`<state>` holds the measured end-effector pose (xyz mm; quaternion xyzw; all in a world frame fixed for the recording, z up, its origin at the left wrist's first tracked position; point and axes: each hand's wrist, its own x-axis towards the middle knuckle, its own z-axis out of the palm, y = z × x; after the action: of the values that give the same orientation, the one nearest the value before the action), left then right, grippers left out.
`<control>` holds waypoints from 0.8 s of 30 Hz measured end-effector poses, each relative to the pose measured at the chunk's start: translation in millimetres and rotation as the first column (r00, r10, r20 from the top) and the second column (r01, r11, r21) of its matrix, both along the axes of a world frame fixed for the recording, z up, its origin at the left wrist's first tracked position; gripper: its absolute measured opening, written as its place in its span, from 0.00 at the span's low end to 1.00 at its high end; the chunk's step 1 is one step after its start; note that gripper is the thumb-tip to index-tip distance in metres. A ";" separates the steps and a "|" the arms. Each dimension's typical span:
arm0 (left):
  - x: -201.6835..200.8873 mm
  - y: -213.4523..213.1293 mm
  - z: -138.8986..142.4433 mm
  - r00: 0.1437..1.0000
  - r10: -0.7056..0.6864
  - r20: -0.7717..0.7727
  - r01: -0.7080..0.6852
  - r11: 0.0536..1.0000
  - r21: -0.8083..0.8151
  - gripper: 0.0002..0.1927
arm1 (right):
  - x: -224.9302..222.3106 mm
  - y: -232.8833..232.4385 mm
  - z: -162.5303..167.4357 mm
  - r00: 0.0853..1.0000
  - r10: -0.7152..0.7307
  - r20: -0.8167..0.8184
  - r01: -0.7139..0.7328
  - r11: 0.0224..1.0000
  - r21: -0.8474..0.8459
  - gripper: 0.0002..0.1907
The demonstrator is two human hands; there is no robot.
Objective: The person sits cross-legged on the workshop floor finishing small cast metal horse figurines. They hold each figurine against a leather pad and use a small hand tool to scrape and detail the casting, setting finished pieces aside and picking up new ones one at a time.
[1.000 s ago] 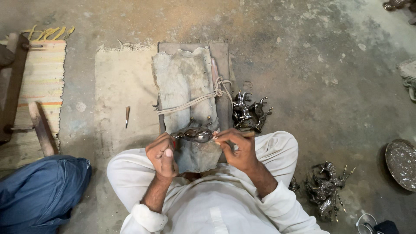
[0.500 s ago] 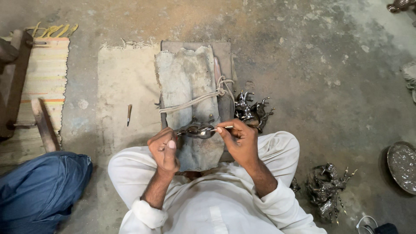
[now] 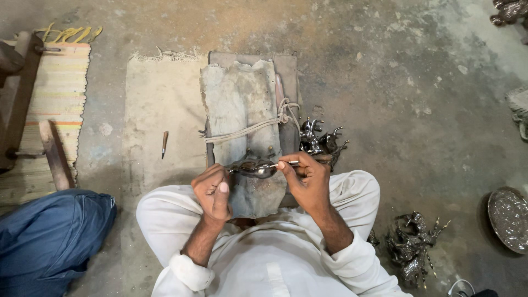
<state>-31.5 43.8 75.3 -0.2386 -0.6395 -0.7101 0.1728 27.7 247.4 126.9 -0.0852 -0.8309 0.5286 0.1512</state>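
A small shiny metal figure [image 3: 256, 168] lies across a cloth-wrapped block [image 3: 242, 115] bound with rope, right in front of me. My left hand [image 3: 213, 190] grips the figure's left end, thumb up. Over the figure's right end, my right hand [image 3: 306, 180] pinches a thin metal tool [image 3: 287, 163] whose tip touches the piece. I sit on the floor in white clothes, knees spread to either side of the block.
A heap of metal animal figures [image 3: 320, 141] lies right of the block, and another heap [image 3: 413, 246] by my right knee. A round metal dish [image 3: 509, 219] is at far right. A small chisel [image 3: 164, 143] rests on the mat. A person's blue-clad leg [image 3: 49, 234] is lower left, beside a striped mat [image 3: 55, 104].
My right hand has shifted a little left along the figure with the tool. My left hand's hold on the figure is unchanged.
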 end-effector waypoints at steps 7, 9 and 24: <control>-0.4 1.4 -1.3 1.000 0.017 -0.011 -0.016 1.000 0.011 0.27 | 1.5 6.9 -9.8 0.998 0.051 -0.035 -0.050 0.999 0.017 0.03; -0.6 1.7 -0.7 1.000 0.022 -0.006 -0.022 1.000 0.013 0.27 | 2.0 9.9 -13.9 0.992 0.095 -0.080 -0.093 0.995 0.029 0.03; -3.1 2.9 6.7 0.997 0.064 0.041 -0.064 0.998 -0.002 0.26 | 0.6 15.6 -22.9 0.947 0.219 -0.235 -0.181 0.968 0.173 0.09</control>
<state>-34.6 46.6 82.0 -0.2036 -0.6503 -0.7089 0.1821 28.3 263.0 104.0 0.0790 -0.8463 0.4843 0.2073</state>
